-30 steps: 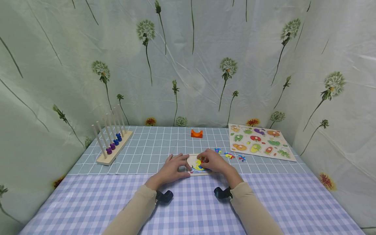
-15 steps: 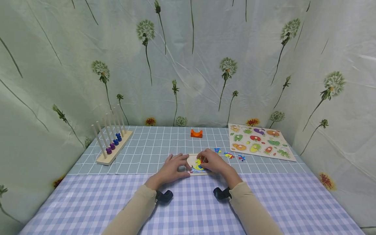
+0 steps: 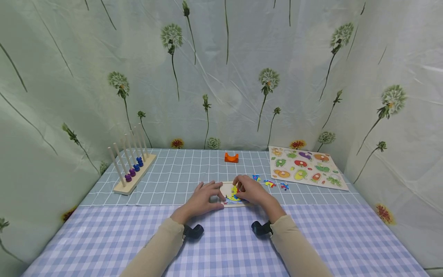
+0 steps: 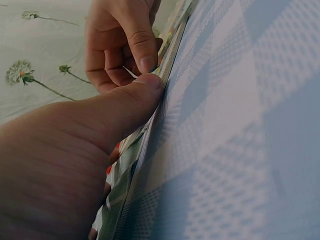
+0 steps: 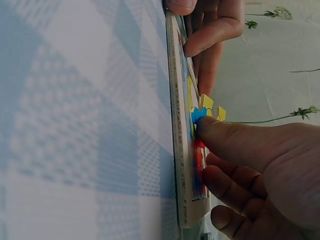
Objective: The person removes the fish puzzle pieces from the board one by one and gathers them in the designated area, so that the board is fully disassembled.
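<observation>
A peg stacker (image 3: pixel 140 176) is standing leftmost. The left hand (image 3: pixel 205 198), fingers spread, is touching a puzzle tray (image 3: pixel 226 188); the right hand (image 3: pixel 253 190) is pinching a yellow-and-blue jigsaw piece (image 5: pixel 202 111) over it. Loose jigsaw pieces (image 3: pixel 270 183) and a vegetable puzzle board (image 3: pixel 290 178) are lying farther right.

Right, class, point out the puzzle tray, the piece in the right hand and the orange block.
Puzzle tray (image 3: pixel 225 188): head view, bare pale part.
Held piece (image 5: pixel 206 103): right wrist view, yellow part.
Orange block (image 3: pixel 231 159): head view, front face.
</observation>
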Demonstrator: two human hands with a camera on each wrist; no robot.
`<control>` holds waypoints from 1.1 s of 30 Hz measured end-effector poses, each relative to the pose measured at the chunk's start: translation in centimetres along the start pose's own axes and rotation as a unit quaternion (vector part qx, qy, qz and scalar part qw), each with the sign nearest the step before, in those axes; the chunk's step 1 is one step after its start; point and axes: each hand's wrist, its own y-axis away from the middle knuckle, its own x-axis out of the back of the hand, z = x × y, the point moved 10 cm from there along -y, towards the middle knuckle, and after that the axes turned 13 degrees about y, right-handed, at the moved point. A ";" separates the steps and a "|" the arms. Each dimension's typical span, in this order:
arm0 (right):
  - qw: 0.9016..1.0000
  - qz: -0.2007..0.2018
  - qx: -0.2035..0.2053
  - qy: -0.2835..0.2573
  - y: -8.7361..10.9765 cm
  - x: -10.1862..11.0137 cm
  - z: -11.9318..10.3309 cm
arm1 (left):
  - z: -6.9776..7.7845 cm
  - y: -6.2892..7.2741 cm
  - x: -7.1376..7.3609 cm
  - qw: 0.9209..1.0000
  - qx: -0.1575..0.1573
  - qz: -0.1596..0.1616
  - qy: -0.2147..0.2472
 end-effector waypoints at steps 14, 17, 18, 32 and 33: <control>0.997 -0.015 -0.003 -0.072 0.3 0.4 0.1 | 0.0 0.0 0.0 1.000 0.006 -0.003 0.001; 0.997 -0.009 0.007 -0.082 0.3 0.9 0.2 | 0.0 0.0 0.0 1.000 0.007 -0.002 -0.001; 0.996 -0.005 0.011 -0.083 0.3 1.1 0.2 | 0.0 0.0 0.0 1.000 0.006 -0.001 -0.002; 0.993 0.041 -0.026 -0.107 1.3 4.7 3.5 | 0.0 0.0 0.0 1.000 0.009 -0.001 0.001; 0.993 0.042 -0.032 -0.108 1.4 4.9 3.8 | 0.1 0.0 0.0 1.000 0.009 -0.001 0.002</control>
